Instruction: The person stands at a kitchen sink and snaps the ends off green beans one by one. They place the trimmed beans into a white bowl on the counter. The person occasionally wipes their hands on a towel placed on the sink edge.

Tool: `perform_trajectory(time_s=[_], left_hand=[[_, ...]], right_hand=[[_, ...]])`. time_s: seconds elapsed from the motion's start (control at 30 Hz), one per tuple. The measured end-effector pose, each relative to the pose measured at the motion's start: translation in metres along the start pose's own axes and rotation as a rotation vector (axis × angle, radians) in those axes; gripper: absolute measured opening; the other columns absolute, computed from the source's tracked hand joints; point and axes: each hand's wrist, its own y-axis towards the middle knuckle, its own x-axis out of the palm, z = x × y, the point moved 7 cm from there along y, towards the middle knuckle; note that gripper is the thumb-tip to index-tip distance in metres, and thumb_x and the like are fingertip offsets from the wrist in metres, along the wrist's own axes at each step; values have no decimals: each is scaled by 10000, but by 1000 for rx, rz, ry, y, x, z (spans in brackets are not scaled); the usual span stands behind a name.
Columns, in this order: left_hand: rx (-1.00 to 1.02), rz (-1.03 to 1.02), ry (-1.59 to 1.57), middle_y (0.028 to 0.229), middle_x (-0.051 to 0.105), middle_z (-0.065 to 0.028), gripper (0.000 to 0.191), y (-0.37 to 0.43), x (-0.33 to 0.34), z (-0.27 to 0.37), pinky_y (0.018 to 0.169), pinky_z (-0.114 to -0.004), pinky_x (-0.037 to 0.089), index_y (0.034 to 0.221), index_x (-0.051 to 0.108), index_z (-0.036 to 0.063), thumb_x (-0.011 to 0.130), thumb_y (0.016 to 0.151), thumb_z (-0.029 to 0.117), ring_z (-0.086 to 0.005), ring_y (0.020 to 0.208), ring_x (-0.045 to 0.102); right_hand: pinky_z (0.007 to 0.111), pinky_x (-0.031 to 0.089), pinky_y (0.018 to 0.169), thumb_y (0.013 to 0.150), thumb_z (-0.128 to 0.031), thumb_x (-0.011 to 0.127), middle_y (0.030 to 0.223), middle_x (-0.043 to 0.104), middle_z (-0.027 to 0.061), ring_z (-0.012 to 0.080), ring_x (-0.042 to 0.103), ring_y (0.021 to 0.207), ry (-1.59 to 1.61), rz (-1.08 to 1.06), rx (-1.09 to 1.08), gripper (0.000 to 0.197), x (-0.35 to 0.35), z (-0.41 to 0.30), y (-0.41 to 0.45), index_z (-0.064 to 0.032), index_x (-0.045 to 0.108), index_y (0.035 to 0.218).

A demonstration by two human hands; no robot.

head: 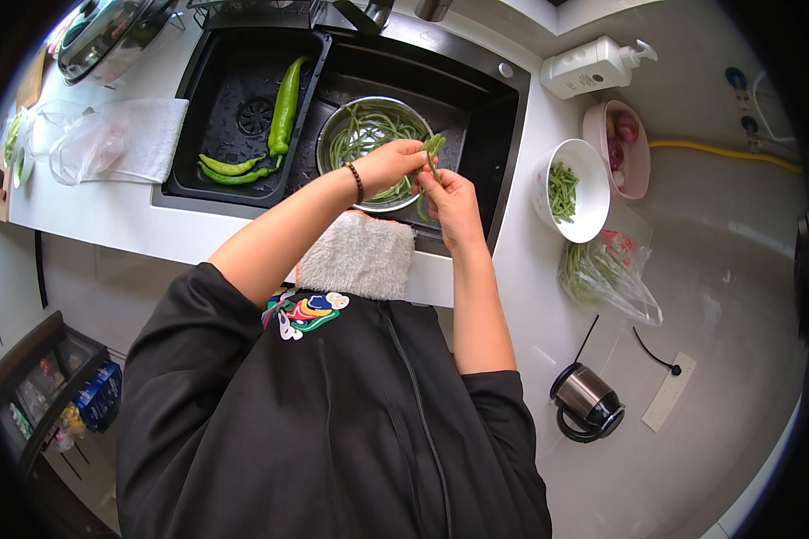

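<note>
My left hand (394,165) holds a small bunch of green bean pieces (433,143) between thumb and fingers, above the right side of a metal bowl (321,145). Close beside it, my right hand (453,202) pinches a long green bean (423,202) that hangs down. More long green beans (404,128) lie in the metal bowl, which stands in the black sink (489,128). On the counter to the right, a white bowl (590,202) contains short cut bean pieces (563,192).
A black drain basin (243,74) at the left holds green peppers (284,111). A fluffy cloth (364,256) hangs over the front edge. Rightward are a pump bottle (586,71), a pink container of onions (637,158), a plastic bag of beans (596,269) and an electric kettle (586,401).
</note>
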Motion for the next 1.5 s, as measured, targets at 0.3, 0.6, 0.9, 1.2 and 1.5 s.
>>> perform_trajectory(time_s=[0.3, 0.6, 0.9, 1.2, 1.5], left_hand=[[-159, 94, 163, 779, 521, 64, 190, -15, -11, 7, 580, -179, 357, 967, 550, 94, 445, 895, 234, -20, 693, 439], [-163, 10, -32, 769, 495, 64, 190, -21, 20, 6, 614, -182, 365, 886, 539, 114, 434, 903, 271, -30, 740, 439], [-16, 147, 33, 643, 456, 59, 208, -15, -4, 18, 485, -173, 321, 823, 533, 84, 453, 903, 259, -22, 547, 375], [-94, -51, -23, 655, 477, 22, 213, -9, 4, 13, 463, -184, 370, 823, 507, 57, 461, 899, 251, -61, 539, 455], [-145, 83, 103, 769, 518, 38, 204, -19, -4, 9, 565, -185, 425, 988, 525, 73, 426, 912, 234, -37, 676, 487]], right_hand=[[171, 259, 416, 837, -168, 579, 570, 388, -67, 21, 322, 476, 276, 101, -56, 138, -19, -6, 5, -31, 577, 840], [171, 333, 451, 835, -163, 584, 645, 541, 1, 55, 440, 499, 216, 212, -192, 141, -11, -12, 11, -22, 584, 834], [170, 346, 519, 855, -194, 555, 731, 517, -33, 43, 416, 578, 131, -73, 157, 178, 0, -1, 1, -35, 588, 928], [215, 403, 616, 830, -165, 570, 743, 620, 23, 71, 519, 677, -425, -185, -225, 185, 13, -13, -4, 12, 622, 823], [173, 359, 548, 852, -130, 533, 748, 528, -28, 35, 421, 579, 225, -14, 30, 298, -8, -11, -2, 11, 522, 1114]])
